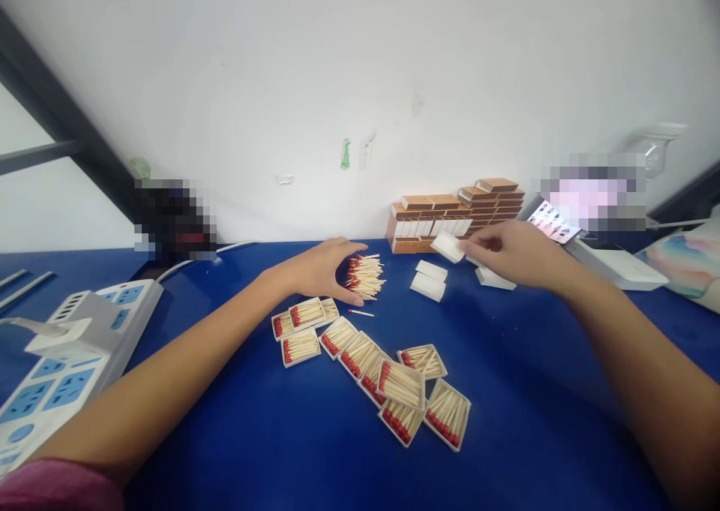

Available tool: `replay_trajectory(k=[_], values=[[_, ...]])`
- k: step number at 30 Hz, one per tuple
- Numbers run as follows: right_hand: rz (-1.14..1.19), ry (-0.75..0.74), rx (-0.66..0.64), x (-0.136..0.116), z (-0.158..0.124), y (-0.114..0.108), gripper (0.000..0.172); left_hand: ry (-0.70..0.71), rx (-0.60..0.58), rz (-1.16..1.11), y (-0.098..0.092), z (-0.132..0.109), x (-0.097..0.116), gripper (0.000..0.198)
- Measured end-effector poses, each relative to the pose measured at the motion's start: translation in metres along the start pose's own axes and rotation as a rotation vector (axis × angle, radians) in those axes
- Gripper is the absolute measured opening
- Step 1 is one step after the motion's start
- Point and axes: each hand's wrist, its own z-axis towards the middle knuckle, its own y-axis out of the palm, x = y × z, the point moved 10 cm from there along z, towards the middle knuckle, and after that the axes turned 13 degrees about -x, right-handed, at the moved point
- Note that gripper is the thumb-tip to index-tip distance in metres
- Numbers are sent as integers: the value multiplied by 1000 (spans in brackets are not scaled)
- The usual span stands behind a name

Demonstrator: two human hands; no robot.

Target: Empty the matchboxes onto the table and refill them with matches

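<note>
At the far left of the blue bench, a power strip lay beside the person's left forearm. Next came the first group of filled trays, overlapping one another just below the wrist. The left hand was open, its fingers and thumb curved around the left side of the match pile; whether they pressed on it could not be told. Most of the red heads faced the palm, so a light, steady cup seemed best, keeping the sticks parallel without scattering them. One stray match lay just outside, near the thumb, and was worth minding.

Further right, towards the viewer, a second group of filled trays lay askew, one resting across others; the forearms would do well to stay clear of them. Near the wall, two white trays lay close together on the bench. Just above them, the right hand pinched a held tray by its edge in front of the matchbox stack. Which way up it faced was unclear. A gentle pinch looked wise, since thin walls could buckle, and a level carry would spare the stack a knock. Another tray lay beneath that hand.
</note>
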Motion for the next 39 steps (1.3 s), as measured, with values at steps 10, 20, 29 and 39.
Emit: replay_trajectory(k=[10, 20, 29, 39], values=[[88, -153, -524, -97, -30, 57, 24, 126, 111, 14, -24, -6, 36, 42], [127, -141, -873, -124, -60, 100, 33, 117, 59, -59, -23, -10, 50, 31], [110, -182, -525, -127, -36, 84, 21, 129, -53, -84, -11, -13, 62, 23], [332, -156, -302, -131, -16, 82, 36, 178, 42, 97, -18, -11, 71, 27]])
